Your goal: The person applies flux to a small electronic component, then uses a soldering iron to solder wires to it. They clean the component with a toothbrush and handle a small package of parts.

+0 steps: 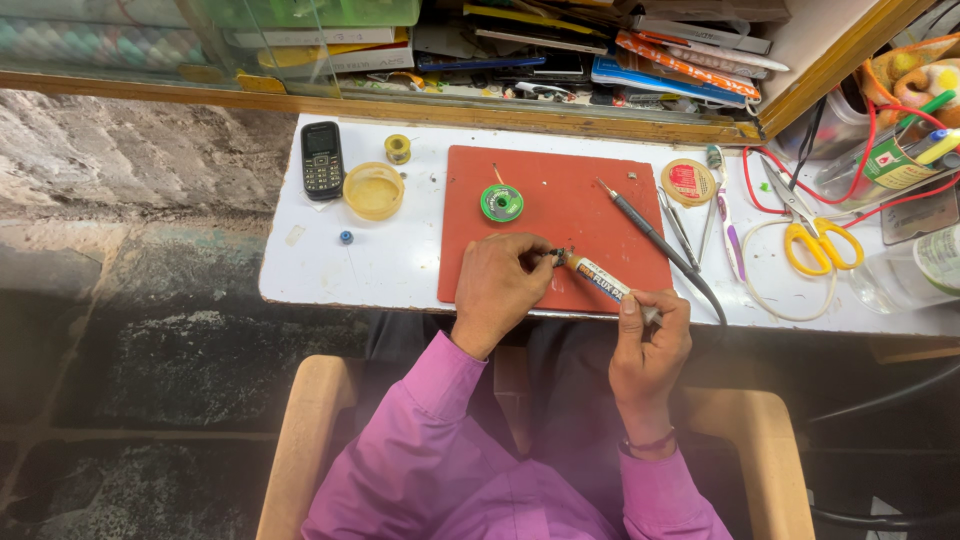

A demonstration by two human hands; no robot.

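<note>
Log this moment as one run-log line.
left hand: pinching small part on red mat | right hand: holding flux syringe, tip at part | soldering iron: lying on mat, untouched

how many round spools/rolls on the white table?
3. A green spool on the red mat, a small yellow roll by the phone, a red-labelled roll right of the mat. Clutter may hide more.

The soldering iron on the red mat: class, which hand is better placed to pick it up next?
Probably the right hand: the soldering iron lies just above it, though it holds the flux syringe. The left hand pinches a small part farther away.
</note>
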